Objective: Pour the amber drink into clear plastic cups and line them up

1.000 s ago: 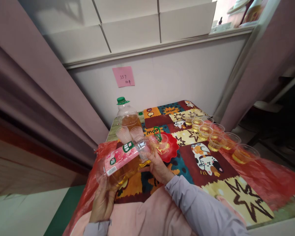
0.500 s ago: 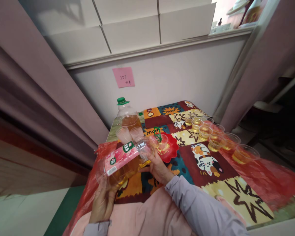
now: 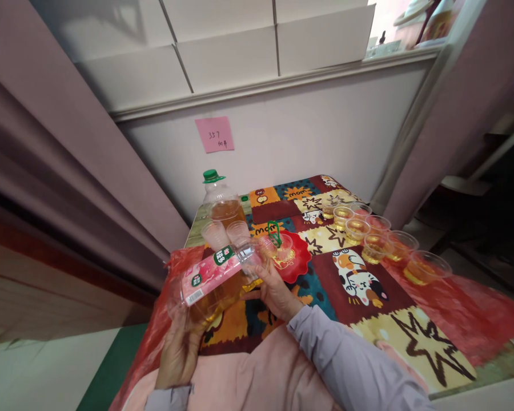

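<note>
My left hand (image 3: 180, 348) grips the base of a clear bottle with a pink label (image 3: 209, 275), tipped over with its neck pointing right; amber liquid sits in its lower side. My right hand (image 3: 275, 292) holds a small clear plastic cup (image 3: 252, 258) at the bottle's mouth. A red plate (image 3: 297, 261) with a green loop handle and cups on it lies just beyond the right hand. A second bottle with a green cap (image 3: 219, 201) stands upright behind, with two clear cups (image 3: 227, 233) in front of it.
Several clear cups of amber liquid (image 3: 377, 240) stand in a row at the right on the patchwork cartoon tablecloth (image 3: 381, 311). A pink note (image 3: 215, 133) is stuck on the white wall behind. Curtains hang at left and right.
</note>
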Demonstrator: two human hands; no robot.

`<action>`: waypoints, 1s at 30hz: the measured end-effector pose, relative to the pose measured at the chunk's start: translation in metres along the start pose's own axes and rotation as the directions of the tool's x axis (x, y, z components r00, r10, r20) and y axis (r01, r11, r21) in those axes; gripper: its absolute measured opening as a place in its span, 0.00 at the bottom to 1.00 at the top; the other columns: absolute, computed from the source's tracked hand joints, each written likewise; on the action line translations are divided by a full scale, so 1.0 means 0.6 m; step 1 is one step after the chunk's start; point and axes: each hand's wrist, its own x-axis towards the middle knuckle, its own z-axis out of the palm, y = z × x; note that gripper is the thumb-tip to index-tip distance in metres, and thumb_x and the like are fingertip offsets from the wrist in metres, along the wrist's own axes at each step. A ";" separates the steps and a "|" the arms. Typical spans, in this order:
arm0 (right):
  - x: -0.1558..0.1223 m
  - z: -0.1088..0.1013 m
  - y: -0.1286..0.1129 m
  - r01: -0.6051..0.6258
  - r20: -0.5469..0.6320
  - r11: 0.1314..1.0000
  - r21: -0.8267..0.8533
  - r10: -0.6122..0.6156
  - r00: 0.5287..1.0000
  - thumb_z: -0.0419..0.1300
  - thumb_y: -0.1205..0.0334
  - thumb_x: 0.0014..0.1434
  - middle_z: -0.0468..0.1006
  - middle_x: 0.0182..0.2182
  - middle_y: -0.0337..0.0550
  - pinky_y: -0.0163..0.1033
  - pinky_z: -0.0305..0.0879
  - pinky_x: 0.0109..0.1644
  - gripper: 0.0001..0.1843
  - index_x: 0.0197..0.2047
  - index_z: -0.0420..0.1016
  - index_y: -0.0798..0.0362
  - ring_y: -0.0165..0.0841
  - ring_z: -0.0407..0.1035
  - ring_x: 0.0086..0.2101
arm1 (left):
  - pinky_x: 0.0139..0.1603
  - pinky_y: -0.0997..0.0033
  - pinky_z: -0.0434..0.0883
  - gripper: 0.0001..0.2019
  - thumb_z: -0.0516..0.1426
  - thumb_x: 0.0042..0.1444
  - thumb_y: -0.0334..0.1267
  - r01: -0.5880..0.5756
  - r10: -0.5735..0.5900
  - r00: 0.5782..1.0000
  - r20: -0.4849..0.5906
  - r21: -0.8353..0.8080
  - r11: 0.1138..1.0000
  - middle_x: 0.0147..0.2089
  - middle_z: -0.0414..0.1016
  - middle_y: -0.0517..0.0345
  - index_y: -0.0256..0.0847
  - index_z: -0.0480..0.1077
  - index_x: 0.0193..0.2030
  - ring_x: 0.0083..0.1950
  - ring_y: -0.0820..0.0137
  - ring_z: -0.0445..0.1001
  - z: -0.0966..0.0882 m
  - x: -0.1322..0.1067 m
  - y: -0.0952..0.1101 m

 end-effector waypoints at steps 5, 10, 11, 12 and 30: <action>-0.002 0.002 -0.003 0.005 0.006 1.000 -0.007 -0.005 1.000 0.76 0.44 0.59 0.75 0.70 0.45 0.45 0.88 0.37 0.48 0.75 0.57 0.34 0.44 0.79 0.58 | 0.66 0.58 0.76 0.20 0.75 0.53 0.44 0.006 -0.006 1.000 -0.015 -0.023 1.000 0.69 0.80 0.51 0.45 0.86 0.52 0.81 0.44 0.60 0.003 -0.001 0.001; -0.002 0.004 -0.005 -0.002 0.002 1.000 -0.009 0.002 1.000 0.76 0.42 0.58 0.75 0.70 0.47 0.43 0.88 0.36 0.49 0.74 0.57 0.35 0.44 0.80 0.56 | 0.68 0.55 0.75 0.20 0.74 0.54 0.43 0.009 -0.009 1.000 -0.029 0.010 1.000 0.68 0.81 0.51 0.45 0.85 0.54 0.81 0.43 0.61 0.007 -0.005 0.003; -0.003 0.004 -0.005 -0.001 0.002 1.000 -0.012 0.001 1.000 0.76 0.42 0.58 0.75 0.70 0.47 0.43 0.88 0.36 0.49 0.75 0.57 0.35 0.44 0.80 0.56 | 0.68 0.54 0.76 0.20 0.74 0.55 0.43 0.008 -0.007 1.000 -0.026 0.014 1.000 0.69 0.81 0.52 0.45 0.85 0.54 0.81 0.43 0.61 0.006 -0.004 0.003; -0.003 0.004 -0.005 0.002 0.002 1.000 -0.014 -0.002 1.000 0.76 0.43 0.58 0.75 0.70 0.46 0.43 0.88 0.36 0.50 0.75 0.56 0.35 0.44 0.80 0.57 | 0.68 0.53 0.76 0.19 0.74 0.55 0.43 0.006 -0.005 1.000 -0.021 0.016 1.000 0.69 0.80 0.53 0.46 0.85 0.54 0.81 0.42 0.61 0.005 -0.004 0.003; -0.003 0.006 -0.006 -0.006 -0.007 1.000 0.010 0.006 1.000 0.77 0.43 0.58 0.76 0.69 0.46 0.45 0.88 0.38 0.47 0.73 0.59 0.36 0.44 0.81 0.56 | 0.66 0.57 0.76 0.19 0.75 0.53 0.43 0.003 -0.004 1.000 -0.014 -0.022 1.000 0.69 0.80 0.52 0.46 0.86 0.51 0.82 0.44 0.58 0.000 -0.002 0.001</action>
